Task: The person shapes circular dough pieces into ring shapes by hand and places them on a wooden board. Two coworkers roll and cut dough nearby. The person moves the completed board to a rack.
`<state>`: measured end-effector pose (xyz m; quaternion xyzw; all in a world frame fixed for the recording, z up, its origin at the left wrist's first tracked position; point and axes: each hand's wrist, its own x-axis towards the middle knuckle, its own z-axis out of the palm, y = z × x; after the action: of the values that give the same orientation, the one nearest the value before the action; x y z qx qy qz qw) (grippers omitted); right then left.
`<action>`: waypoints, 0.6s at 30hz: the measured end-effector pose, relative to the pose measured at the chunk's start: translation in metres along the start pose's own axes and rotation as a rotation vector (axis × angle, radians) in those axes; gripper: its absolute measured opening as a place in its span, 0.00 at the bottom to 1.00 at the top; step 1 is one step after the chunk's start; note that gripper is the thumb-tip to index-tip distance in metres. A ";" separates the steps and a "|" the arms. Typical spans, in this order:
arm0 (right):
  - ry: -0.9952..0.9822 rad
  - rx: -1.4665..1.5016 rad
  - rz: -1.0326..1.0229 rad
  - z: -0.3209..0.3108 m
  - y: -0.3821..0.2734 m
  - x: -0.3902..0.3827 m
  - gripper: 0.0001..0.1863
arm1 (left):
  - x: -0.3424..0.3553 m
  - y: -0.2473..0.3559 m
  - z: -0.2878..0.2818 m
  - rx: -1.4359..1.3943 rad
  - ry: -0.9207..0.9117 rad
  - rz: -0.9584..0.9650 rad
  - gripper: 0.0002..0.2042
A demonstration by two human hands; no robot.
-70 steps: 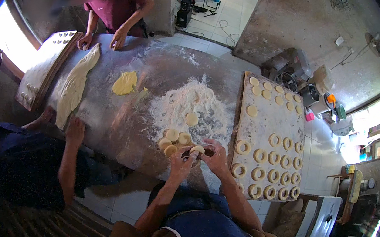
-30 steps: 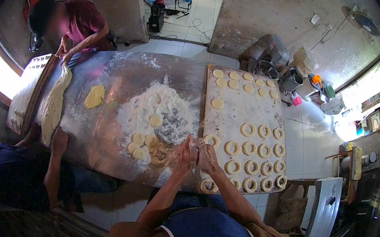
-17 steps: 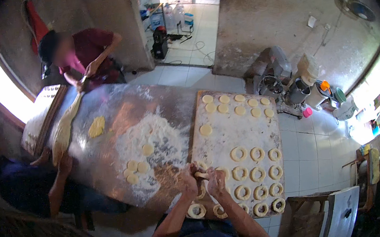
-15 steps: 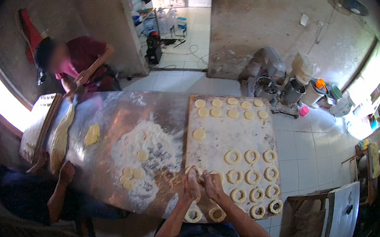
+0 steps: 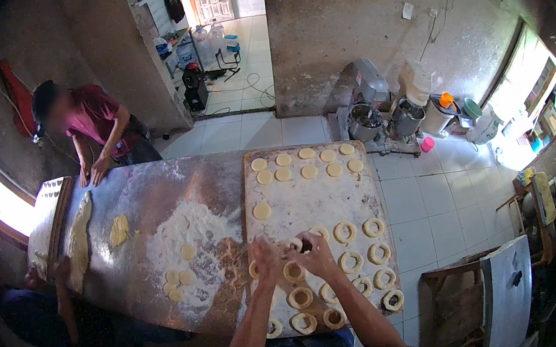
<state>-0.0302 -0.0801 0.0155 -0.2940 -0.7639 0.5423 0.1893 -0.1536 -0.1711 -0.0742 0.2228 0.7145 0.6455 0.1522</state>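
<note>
Over the near part of a floured board, my right hand has its fingers round a small dough ring. My left hand is close by on the left, smeared by motion, so its fingers cannot be made out. Rows of pale dough rings lie beneath and to the right of my hands. Toward the far edge of the board sit flat dough discs, and a single disc lies nearer on the left.
Left of the board, the metal table bears scattered flour, several discs, a yellow dough piece and a long dough strip. Two co-workers are at its left end. Mixers stand by the far wall.
My view has turned, shifting the scene leftward. My hands have lifted from the board's near left, the right one with a dough ring. The far co-worker's hands have come away from the dough strip.
</note>
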 end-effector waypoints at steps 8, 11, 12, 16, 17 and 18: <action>0.316 -0.635 -0.541 -0.019 0.054 -0.030 0.31 | 0.019 0.034 -0.003 0.743 -0.214 0.461 0.12; 0.140 -0.638 -0.213 -0.015 0.058 -0.025 0.32 | 0.026 0.042 -0.013 0.787 -0.297 0.436 0.08; 0.181 -0.672 -0.235 -0.014 0.048 -0.026 0.31 | 0.025 0.043 -0.019 0.833 -0.313 0.349 0.08; 0.409 -0.593 -0.308 -0.006 0.028 -0.034 0.23 | 0.016 0.011 -0.041 0.696 0.017 0.636 0.10; 0.405 -0.581 -0.306 0.001 0.033 -0.039 0.22 | 0.013 0.017 -0.053 0.674 0.130 0.700 0.10; 0.381 -0.567 -0.298 0.008 0.025 -0.052 0.21 | 0.008 -0.016 -0.091 0.641 0.083 0.569 0.10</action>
<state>0.0108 -0.1142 -0.0092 -0.3161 -0.8694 0.2111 0.3157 -0.2086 -0.2458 -0.0789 0.4208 0.7945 0.4156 -0.1375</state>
